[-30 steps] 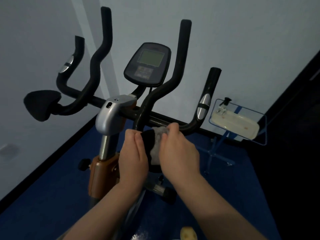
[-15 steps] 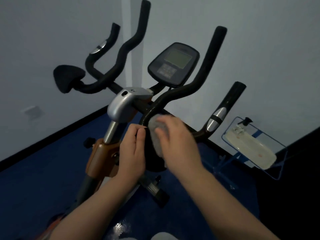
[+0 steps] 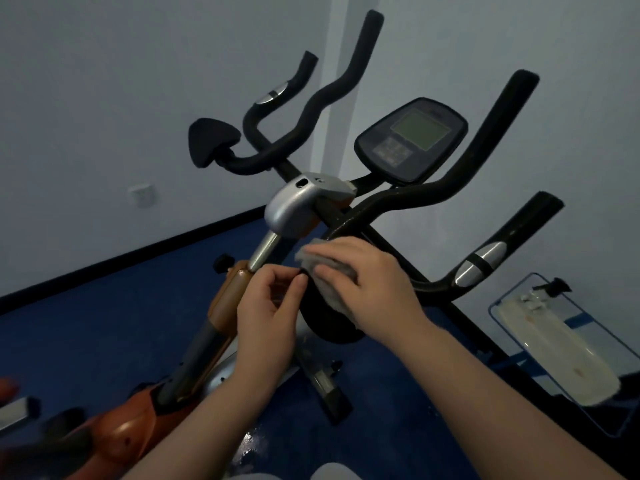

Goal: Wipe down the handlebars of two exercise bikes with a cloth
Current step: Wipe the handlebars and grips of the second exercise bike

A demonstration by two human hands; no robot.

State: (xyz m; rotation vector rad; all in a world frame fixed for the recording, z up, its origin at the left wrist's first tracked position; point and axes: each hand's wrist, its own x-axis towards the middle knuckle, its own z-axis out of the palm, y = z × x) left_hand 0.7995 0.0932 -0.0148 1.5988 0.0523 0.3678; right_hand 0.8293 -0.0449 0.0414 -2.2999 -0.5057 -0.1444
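An orange and silver exercise bike stands in front of me with black foam handlebars (image 3: 408, 199) and a grey console (image 3: 410, 140). My right hand (image 3: 374, 289) presses a grey cloth (image 3: 329, 282) onto the round black elbow pad (image 3: 329, 323) at the near right of the bars. My left hand (image 3: 270, 306) pinches the left edge of that pad with curled fingers. The matching left elbow pad (image 3: 209, 140) sticks out at the far side. Silver pulse sensors (image 3: 479, 263) sit on the outer grips.
A blue-framed mop with a pale flat head (image 3: 554, 355) lies against the wall at the right. The bike's orange frame (image 3: 221, 306) and base foot (image 3: 325, 389) stand on blue floor. White walls meet in a corner behind. A wall socket (image 3: 142, 195) sits at the left.
The view has swung left and down, so the bike sits further right in the frame. My right hand has slid the cloth over the near elbow pad; my left hand stays at its edge.
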